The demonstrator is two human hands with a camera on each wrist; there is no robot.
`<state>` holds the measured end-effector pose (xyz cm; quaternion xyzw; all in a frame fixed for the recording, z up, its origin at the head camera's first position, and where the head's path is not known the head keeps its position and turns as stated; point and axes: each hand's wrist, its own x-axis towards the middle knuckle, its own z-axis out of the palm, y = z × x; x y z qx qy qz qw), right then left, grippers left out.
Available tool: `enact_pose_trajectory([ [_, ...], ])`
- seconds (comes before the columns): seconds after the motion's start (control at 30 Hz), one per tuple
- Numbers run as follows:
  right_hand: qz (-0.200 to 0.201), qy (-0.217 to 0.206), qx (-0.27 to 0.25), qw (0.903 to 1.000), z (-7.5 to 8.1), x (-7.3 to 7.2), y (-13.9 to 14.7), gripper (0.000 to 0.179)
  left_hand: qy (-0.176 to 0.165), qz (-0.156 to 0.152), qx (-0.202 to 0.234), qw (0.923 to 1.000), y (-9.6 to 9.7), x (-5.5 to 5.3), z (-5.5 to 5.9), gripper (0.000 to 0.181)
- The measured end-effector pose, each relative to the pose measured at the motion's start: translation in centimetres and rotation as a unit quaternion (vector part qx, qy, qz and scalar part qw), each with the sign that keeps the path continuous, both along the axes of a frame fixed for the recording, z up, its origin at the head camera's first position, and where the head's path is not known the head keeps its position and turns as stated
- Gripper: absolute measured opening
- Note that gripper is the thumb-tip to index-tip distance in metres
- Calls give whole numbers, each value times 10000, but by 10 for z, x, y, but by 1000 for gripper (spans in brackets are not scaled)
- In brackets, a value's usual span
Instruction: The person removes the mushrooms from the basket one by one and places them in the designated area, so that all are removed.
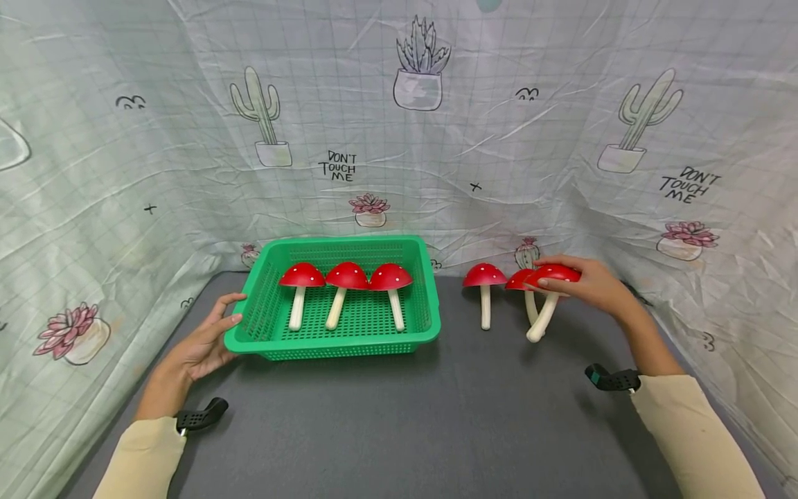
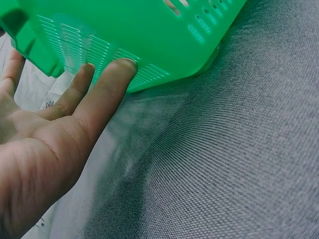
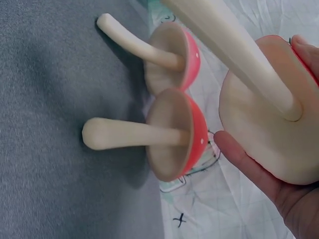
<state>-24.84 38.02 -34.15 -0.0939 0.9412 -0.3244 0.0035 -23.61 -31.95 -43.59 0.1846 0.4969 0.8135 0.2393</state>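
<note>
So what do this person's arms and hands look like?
The left hand and right hand are bare, without gloves. The left sleeve and right sleeve are plain beige. A left wrist mount and right wrist mount, black and perforated, sit at the cuffs; the right one shows a green patch.

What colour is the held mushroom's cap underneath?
The underside is plain pale cream, best seen in the right wrist view.

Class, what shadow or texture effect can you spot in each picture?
Head view: a soft shadow on the grey table beside the right sleeve; left wrist view: rippling, moiré-like lines across the table's weave; right wrist view: a soft shadow beside the lower unheld mushroom.
</note>
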Motion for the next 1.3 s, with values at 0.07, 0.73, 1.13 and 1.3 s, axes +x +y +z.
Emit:
enact_pose_trajectory([
  [0.07,-12,1,-60,10000,3,1,3,59,2,21,2,10000,0,0,0,36],
  [0.73,-390,150,97,9991,-3,14,40,62,8,0,114,9999,0,1,-2,36],
  [1.13,-567,171,241,9979,-14,12,56,67,38,73,-14,10000,0,-2,-1,36],
  [1.3,-800,87,404,9959,-18,8,56,81,19,109,-78,9999,0,0,-1,36],
])
